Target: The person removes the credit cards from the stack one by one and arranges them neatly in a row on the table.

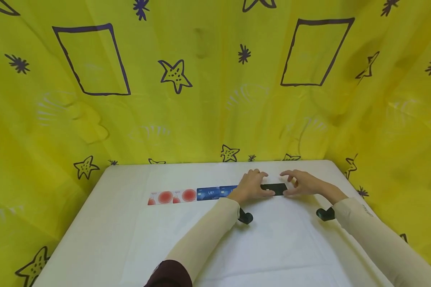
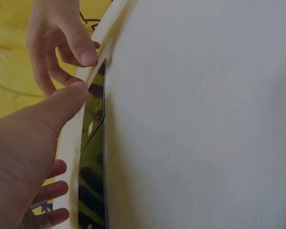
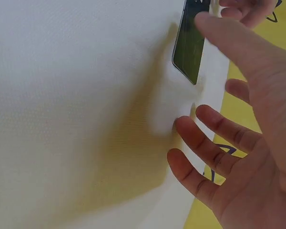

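A row of flat cards runs across the white table. At its right end lies a glossy black card (image 1: 278, 189), and a second black card (image 2: 91, 186) adjoins it in the left wrist view. My left hand (image 1: 250, 185) is over the row, fingers spread and thumb tip by the black card's edge. The right hand (image 1: 304, 183) hovers at the row's right end; its thumb overlaps the black card in the right wrist view, other fingers apart and loosely bent. Blue VIP cards (image 1: 209, 193) lie left of my left hand, which partly hides the row.
Two white cards with red circles, the outer (image 1: 165, 197) and inner (image 1: 188, 195), form the row's left end. The white tabletop (image 1: 129, 235) meets a yellow curtain (image 1: 208, 119) with drawn stars behind. Dark heart-shaped pieces, left (image 1: 246, 217) and right (image 1: 325, 214), sit at the wrists.
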Demonstrator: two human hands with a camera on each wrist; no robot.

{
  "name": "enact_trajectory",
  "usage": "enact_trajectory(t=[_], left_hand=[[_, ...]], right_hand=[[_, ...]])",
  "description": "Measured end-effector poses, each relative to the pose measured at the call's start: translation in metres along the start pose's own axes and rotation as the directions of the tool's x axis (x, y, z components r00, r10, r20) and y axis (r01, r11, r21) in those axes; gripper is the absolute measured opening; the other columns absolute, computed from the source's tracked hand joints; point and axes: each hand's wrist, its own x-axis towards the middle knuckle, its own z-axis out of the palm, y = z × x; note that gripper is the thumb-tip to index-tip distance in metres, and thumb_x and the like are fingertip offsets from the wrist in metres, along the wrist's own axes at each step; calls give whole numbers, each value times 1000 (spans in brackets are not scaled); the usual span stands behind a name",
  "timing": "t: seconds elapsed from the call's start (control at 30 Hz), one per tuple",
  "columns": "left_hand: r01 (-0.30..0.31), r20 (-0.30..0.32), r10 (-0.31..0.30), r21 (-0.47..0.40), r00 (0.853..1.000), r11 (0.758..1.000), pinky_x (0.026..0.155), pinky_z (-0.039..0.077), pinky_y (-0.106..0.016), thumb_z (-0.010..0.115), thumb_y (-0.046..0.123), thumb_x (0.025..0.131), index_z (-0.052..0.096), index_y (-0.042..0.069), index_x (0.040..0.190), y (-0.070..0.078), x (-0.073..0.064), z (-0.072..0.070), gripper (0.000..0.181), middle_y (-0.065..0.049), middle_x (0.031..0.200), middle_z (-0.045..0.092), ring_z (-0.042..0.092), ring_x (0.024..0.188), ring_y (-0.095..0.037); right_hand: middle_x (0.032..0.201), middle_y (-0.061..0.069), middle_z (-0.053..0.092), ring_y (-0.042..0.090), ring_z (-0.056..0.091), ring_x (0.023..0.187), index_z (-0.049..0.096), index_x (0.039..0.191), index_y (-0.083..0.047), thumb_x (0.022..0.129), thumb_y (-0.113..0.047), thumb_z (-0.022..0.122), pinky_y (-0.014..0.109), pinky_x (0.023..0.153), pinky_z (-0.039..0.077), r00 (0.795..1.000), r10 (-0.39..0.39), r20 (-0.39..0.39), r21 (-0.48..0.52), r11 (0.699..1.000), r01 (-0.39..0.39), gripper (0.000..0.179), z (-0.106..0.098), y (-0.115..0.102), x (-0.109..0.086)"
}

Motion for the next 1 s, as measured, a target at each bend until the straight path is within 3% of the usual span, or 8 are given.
enact_trajectory(t=[0.17,0.4,0.53,0.63,0.73,0.87,1.0], left_hand=[[1,-22,1,90,1000,996,107,44,-46,64,73,87,46,21,156,-8,2,-14,88,-5,141,59,54,125,-25],[34,-54,-33,27,998,999,116,34,-56,67,72,85,37,23,160,-20,0,-40,94,-8,153,51,48,139,-31],[21,-64,-18,47,998,999,113,37,-54,65,74,86,35,24,161,-29,-6,-50,95,-9,149,54,50,136,-31],[17,-67,-12,73,998,997,110,40,-54,64,76,85,32,26,162,-37,-15,-58,97,-8,143,56,52,131,-30],[14,-66,-9,66,998,998,113,36,-58,65,75,84,28,28,163,-47,-26,-70,99,-8,146,52,48,136,-32],[11,-76,-7,46,997,999,117,25,-63,64,75,85,24,31,164,-60,-41,-90,99,-11,160,38,36,147,-38],[18,-102,-10,77,995,997,119,21,-64,63,77,84,22,34,164,-76,-57,-104,100,-13,166,26,29,150,-39]], right_hand=[[120,23,63,20,66,83,36,154,1,88,-43,81,43,77,55,999,14,-48,24,1000,-13,91,-7,-6,2],[128,29,59,25,68,89,25,160,-5,89,-42,80,44,77,56,988,43,-151,65,997,-34,98,-21,-14,6],[132,30,56,31,67,95,22,162,-7,89,-43,80,46,78,56,982,48,-185,78,996,-34,99,-23,-20,7],[137,31,52,41,64,105,21,162,-6,90,-44,78,55,84,55,980,38,-194,79,997,-23,99,-23,-26,6],[146,32,44,50,56,119,21,162,-3,90,-43,78,65,93,49,977,7,-212,68,998,7,100,-26,-32,5],[157,31,31,52,37,138,21,162,-2,91,-41,78,71,107,32,969,-26,-244,23,999,32,99,-34,-39,4],[163,29,23,52,22,146,23,162,-6,89,-48,78,77,110,21,968,-15,-249,-44,999,4,101,-40,-52,4]])
